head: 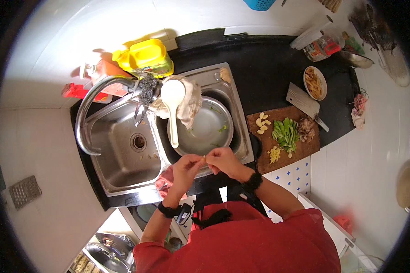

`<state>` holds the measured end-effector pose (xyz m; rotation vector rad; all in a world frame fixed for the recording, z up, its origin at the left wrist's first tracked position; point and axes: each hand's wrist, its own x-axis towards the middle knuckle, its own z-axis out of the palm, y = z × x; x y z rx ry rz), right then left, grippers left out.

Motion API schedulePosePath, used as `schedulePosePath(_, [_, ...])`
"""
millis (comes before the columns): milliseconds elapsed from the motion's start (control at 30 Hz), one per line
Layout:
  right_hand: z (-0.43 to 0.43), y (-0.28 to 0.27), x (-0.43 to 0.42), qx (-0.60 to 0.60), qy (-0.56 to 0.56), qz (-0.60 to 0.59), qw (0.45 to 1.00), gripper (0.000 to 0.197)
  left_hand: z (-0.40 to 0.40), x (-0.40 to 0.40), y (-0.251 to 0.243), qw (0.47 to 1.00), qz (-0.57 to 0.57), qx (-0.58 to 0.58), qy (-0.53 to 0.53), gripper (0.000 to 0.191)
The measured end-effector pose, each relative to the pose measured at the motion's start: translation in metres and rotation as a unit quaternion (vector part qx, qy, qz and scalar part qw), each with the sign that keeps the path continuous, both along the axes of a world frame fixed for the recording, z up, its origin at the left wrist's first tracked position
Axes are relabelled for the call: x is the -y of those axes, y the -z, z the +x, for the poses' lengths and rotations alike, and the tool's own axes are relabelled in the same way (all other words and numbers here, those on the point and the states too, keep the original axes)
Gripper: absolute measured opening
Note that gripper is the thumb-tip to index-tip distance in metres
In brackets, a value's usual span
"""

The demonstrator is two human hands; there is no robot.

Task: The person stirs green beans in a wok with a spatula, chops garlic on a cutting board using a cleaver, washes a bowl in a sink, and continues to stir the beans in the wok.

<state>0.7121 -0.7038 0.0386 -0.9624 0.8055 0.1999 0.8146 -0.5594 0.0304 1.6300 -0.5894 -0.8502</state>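
Observation:
Over the front rim of the right sink basin, my left hand (188,170) and my right hand (225,163) meet fingertip to fingertip. Pinched between them is a small pale piece (204,156), too small to tell for sure, like a bit of garlic. Just beyond, a metal bowl (205,136) of cloudy water with green scraps sits in the basin. To the right, a wooden cutting board (264,160) bears peeled garlic cloves (260,123), chopped green vegetable (286,135), minced garlic or ginger (275,154) and sliced meat (306,129).
A cleaver (304,100) lies across the board's far corner, beside a bowl of pale strips (315,83). A white ladle (173,102) rests on a cloth (191,99) between the basins. The faucet (85,112) arches over the left basin (123,163). A red cloth (164,182) hangs at the front edge.

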Motion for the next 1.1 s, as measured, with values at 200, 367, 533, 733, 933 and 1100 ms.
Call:
schedulePosePath(200, [0.030,0.087,0.032,-0.105,-0.182,-0.335,0.919,0.020,0.048,0.033,0.076,0.951,0.220,0.180,0.120,0.007])
schedulePosePath(367, [0.026,0.153,0.021,-0.189,-0.278,-0.442,0.831,0.018,0.034,0.062,0.137,0.715,0.459,0.407,0.333,0.015])
schedulePosePath(533, [0.055,0.129,0.014,-0.241,-0.456,-0.384,0.766,0.011,0.028,0.076,0.155,0.694,0.444,0.412,0.389,0.020])
schedulePosePath(733, [0.043,0.134,0.006,-0.153,-0.285,-0.483,0.814,0.017,0.058,0.060,0.175,0.794,0.423,0.269,0.343,0.023])
schedulePosePath(933, [0.031,0.086,0.008,-0.159,-0.303,-0.419,0.841,0.024,0.066,0.041,0.168,0.942,0.277,0.093,0.167,0.017])
schedulePosePath(1100, [-0.024,0.083,-0.006,-0.078,-0.106,-0.468,0.874,0.020,0.021,0.070,0.112,0.979,0.186,0.031,0.073,0.014])
